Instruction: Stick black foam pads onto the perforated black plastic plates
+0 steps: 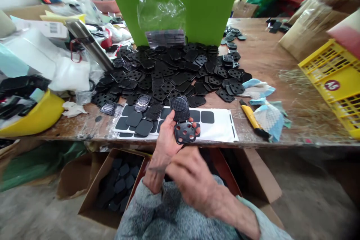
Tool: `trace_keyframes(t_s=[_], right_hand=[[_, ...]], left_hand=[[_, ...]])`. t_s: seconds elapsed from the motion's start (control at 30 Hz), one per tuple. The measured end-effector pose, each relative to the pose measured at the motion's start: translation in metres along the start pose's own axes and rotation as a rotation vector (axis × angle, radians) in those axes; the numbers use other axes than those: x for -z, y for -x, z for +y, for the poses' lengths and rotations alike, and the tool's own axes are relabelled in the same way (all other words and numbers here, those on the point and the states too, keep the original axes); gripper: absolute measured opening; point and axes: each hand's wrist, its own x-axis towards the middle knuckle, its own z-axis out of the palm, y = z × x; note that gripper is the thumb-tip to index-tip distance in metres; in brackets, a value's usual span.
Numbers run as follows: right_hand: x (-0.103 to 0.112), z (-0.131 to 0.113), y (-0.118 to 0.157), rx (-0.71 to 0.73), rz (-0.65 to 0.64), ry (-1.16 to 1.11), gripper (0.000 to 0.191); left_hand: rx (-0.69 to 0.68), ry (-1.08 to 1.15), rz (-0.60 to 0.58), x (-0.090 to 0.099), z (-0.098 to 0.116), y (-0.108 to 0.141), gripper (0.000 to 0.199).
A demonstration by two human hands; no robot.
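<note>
Left fingers clamped on gridded black plastic piece, right fingers pinching blurred strip

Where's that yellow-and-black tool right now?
In the head view, the tool lies right of the white sheet, beside a blue-and-white cloth.

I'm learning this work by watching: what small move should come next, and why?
Probably bring the right hand up so its thin item meets the hinged black piece. The left hand supports that piece, opened out, while the right hand is nearer the body, seemingly gripping the item, which is too blurred to identify.
</note>
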Motion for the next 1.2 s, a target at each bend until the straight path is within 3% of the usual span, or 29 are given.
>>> trace_keyframes(t_s=[0.1, 0.23, 0.37, 0.5, 0.7, 0.93, 1.2], right_hand=[[0.02, 0.005, -0.001, 0.035, -0.104, -0.035, 0.022], [0.038, 0.03, 0.006, -0.208, -0.092, -0.106, 0.033], [0.044, 0.042, 0.012, -0.347, -0.099, -0.232, 0.004], [0.048, 0.041, 0.007, -0.349, -0.08, -0.357, 0.007], [0.048, 0.042, 0.006, -0.582, -0.098, -0.567, 0.016], [0.043, 0.049, 0.005, -0.612, -0.056, -0.776, 0.018], [0.022, 0.056, 0.002, -0.628, -0.087, -0.657, 0.021]], left_hand=[[-0.004, -0.048, -0.018, 0.0, 0.006, 0.003, 0.047], [-0.002, -0.067, 0.0, 0.003, 0.004, 0.005, 0.049], [-0.022, -0.088, 0.01, 0.003, -0.002, 0.005, 0.046], [-0.039, -0.16, 0.012, 0.001, -0.004, 0.007, 0.044], [-0.024, -0.139, 0.042, 0.0, -0.004, 0.008, 0.044], [-0.021, -0.189, 0.021, 0.005, -0.005, 0.008, 0.042], [-0.014, -0.194, 0.126, 0.004, -0.012, 0.007, 0.041]])
